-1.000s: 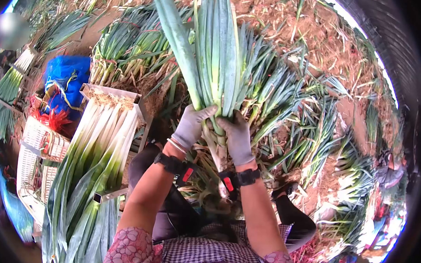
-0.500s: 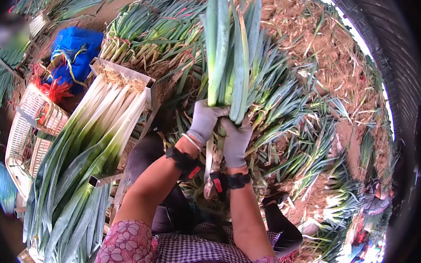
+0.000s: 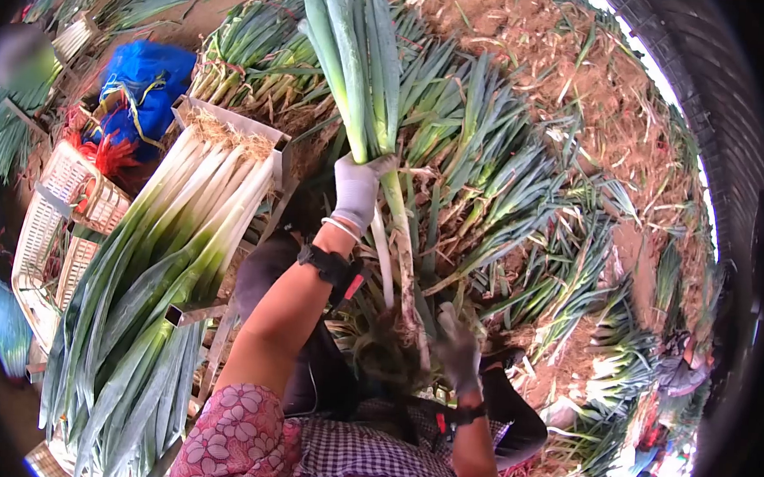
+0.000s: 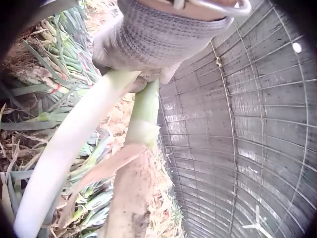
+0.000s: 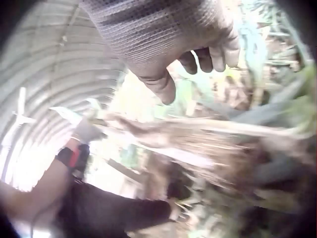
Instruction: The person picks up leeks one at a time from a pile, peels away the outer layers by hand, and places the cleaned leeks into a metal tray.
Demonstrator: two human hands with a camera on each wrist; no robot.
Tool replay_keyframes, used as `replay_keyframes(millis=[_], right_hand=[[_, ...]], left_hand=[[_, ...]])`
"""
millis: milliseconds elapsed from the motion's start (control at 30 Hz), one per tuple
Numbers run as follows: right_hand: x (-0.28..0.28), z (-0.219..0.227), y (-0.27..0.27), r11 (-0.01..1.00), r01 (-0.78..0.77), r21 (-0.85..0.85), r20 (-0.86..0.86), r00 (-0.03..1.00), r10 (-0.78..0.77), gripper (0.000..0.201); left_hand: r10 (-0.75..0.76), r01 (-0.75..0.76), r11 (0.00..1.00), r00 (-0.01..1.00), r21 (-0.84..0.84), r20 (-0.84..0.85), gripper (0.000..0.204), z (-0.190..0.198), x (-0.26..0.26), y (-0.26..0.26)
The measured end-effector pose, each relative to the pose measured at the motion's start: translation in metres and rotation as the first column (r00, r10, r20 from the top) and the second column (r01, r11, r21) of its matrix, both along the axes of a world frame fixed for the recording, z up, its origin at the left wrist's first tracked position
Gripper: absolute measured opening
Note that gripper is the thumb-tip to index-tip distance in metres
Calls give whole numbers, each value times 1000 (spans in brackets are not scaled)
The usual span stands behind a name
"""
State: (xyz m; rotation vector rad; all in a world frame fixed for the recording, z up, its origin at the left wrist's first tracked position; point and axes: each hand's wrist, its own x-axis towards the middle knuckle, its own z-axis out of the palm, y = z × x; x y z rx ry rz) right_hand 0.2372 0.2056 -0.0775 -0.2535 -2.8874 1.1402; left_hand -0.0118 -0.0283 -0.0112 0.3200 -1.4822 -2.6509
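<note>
The left hand (image 3: 357, 189), in a pale glove, grips leeks with their green leaves (image 3: 355, 71) fanning upward. Below that fist two stalks hang: a clean white one (image 3: 382, 260) and a browner one (image 3: 407, 279) with roots at its lower end. In the left wrist view the gloved hand (image 4: 153, 42) is closed round the white stalk (image 4: 62, 144) and the brown stalk (image 4: 130, 191), which has a loose dry strip. Blurred, the right hand (image 3: 460, 353) is apart from them at lower right. The right wrist view shows that hand (image 5: 173, 42) with fingers apart, holding nothing.
Leeks with white stems lie on a metal rack (image 3: 283, 142) at left, beside a white basket (image 3: 39, 239) and a blue bag (image 3: 151, 84). More leeks (image 3: 500, 171) cover the ground behind and to the right. Bent legs (image 3: 511, 413) flank the lower middle.
The right hand has let go of the leeks and moved down toward the body. The left hand has shifted slightly up, its leeks now leaning to the left.
</note>
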Motion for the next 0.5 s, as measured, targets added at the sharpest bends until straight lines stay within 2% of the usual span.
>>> replay_keyframes(millis=[33, 67, 100, 133, 167, 200, 233, 267, 300, 333, 400, 433, 467, 500], right_hand=[[-26, 8, -3, 981, 190, 35, 86, 978, -192, 61], [-54, 37, -24, 997, 76, 33, -115, 991, -72, 64], [-86, 72, -57, 999, 50, 18, -192, 980, -46, 68], [-109, 86, -76, 997, -17, 78, -317, 947, 41, 70], [-129, 95, -94, 999, 6, 41, -328, 945, 8, 68], [-146, 88, -96, 995, -22, 96, -471, 880, 65, 55], [-154, 82, -98, 922, -97, -374, -380, 923, -57, 48], [-160, 83, -102, 637, -112, -763, -238, 964, -115, 41], [-160, 88, -95, 418, -96, -903, -121, 992, -35, 33], [-159, 87, -97, 418, -89, -904, -113, 993, -31, 33], [-160, 91, -101, 514, -81, -854, -120, 992, -43, 31], [-161, 95, -101, 418, -72, -906, -100, 994, -44, 28], [-160, 92, -99, 420, -66, -905, -95, 994, -48, 28], [-158, 88, -97, 486, -73, -871, -137, 986, -98, 26]], left_hand=[[-16, 16, 1000, 1000, 0, 6, 18, -2, 6, 4], [-66, 65, 998, 998, 5, 10, 19, -3, 9, 8], [-109, 109, 994, 994, 9, 8, 20, -2, 11, 10], [-123, 128, 990, 989, 54, -86, 23, 6, 18, 15], [-178, 180, 984, 976, 4, -128, 27, 8, 23, 14], [-231, 227, 973, 959, -45, -165, 30, 17, 27, 11], [-220, 227, 972, 969, 56, -108, 37, 27, 31, 8], [-303, 319, 946, 935, 63, -184, 40, 32, 29, -4], [-353, 362, 932, 915, 11, -193, 36, 37, 25, -9], [-406, 406, 913, 893, -41, -194, 33, 40, 21, -13], [-472, 472, 881, 877, -20, -95, 23, 27, 13, -2], [-479, 478, 878, 872, -37, -101, 16, 20, 12, 3], [-460, 463, 886, 880, -6, -118, 14, 22, 15, 9], [-443, 444, 896, 890, -22, -106, 14, 23, 17, 12]])
